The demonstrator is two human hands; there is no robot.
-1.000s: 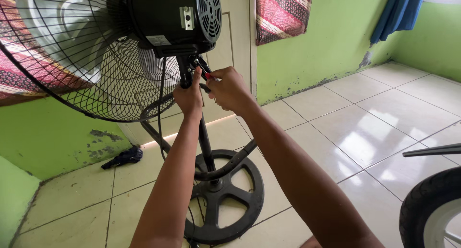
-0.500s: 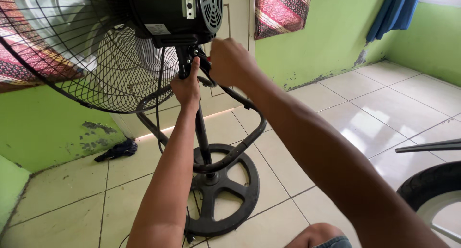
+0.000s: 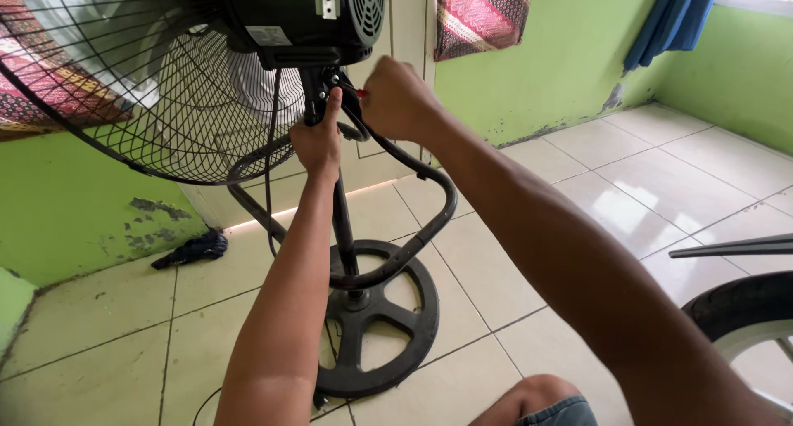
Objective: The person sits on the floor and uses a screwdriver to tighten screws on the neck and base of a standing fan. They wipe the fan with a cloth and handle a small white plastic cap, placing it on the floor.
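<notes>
A black standing fan fills the left of the head view: wire grille [image 3: 124,104], motor housing [image 3: 306,17], upright pole [image 3: 343,228] and round spoked base [image 3: 380,327]. My left hand [image 3: 318,141] grips the pole just under the motor housing, fingers wrapped round the neck joint. My right hand [image 3: 396,100] is closed beside that joint, holding a small tool with a red handle [image 3: 361,93] against it; most of the tool is hidden by my fingers. A curved black tube frame [image 3: 429,195] loops round the pole behind my hands.
A dark rag [image 3: 194,248] lies on the tiled floor by the green wall. A black cable [image 3: 268,186] hangs from the motor. A tyre [image 3: 743,310] and a dark bar [image 3: 731,246] are at the right edge. My knee [image 3: 545,401] shows at the bottom.
My right hand has shifted slightly up and right at the neck joint, now closed on the red-handled tool. The left hand stays on the pole. The view has tilted a little.
</notes>
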